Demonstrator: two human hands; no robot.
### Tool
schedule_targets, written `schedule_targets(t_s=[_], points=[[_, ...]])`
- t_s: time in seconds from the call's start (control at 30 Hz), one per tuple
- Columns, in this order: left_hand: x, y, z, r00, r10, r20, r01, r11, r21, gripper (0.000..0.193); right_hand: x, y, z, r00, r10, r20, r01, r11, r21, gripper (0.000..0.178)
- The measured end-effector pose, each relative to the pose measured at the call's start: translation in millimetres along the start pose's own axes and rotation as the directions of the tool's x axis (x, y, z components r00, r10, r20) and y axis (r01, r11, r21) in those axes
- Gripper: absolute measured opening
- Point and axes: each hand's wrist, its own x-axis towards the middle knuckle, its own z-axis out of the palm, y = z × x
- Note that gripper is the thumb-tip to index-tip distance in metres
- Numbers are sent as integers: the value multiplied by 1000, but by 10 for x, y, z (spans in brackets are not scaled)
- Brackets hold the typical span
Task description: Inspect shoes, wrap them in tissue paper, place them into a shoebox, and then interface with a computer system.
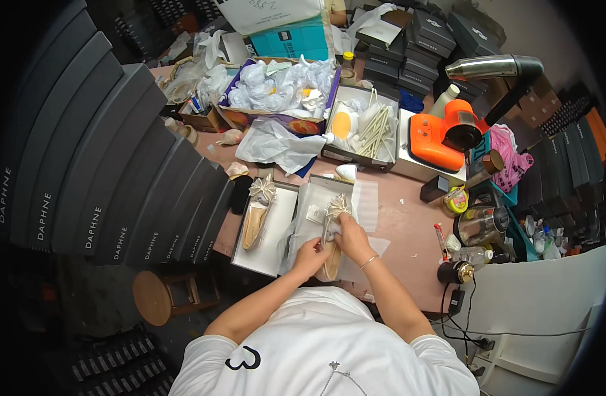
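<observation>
White shirt (296, 336) nearest, 2 hands (309, 259) (354, 241) handle 1 shoe (331, 267), white-lettered boxes (121, 165) left.

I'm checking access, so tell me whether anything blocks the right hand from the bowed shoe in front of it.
Nothing plainly blocks it: the right hand is at the shoe, close to its bow. Pale, crumpled material shows by the fingertips; I can't tell whether any lies between them and the shoe.
</observation>
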Motion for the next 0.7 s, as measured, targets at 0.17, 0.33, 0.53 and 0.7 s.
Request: schedule_targets(t_s=[0.17, 0.33, 0.53, 0.7], points=[[-177, 186, 31, 996, -54, 66, 65, 984, -166, 33, 220, -166, 219, 999, 18, -49, -24, 992, -123, 30], [-296, 268, -247, 979, -85, 186, 157, 895, -418, 36, -43, -355, -60, 974, -223, -27, 224, 974, 27, 21], [-337, 445, -336, 962, 14, 273, 77, 944, -321, 38, -2, -164, -41, 920, -23, -392, 71, 991, 109, 89], [-516, 685, -573, 943, 110, 313, -119, 993, 8, 40, 32, -214, 92, 958, 252, -140, -178, 900, 398, 78]])
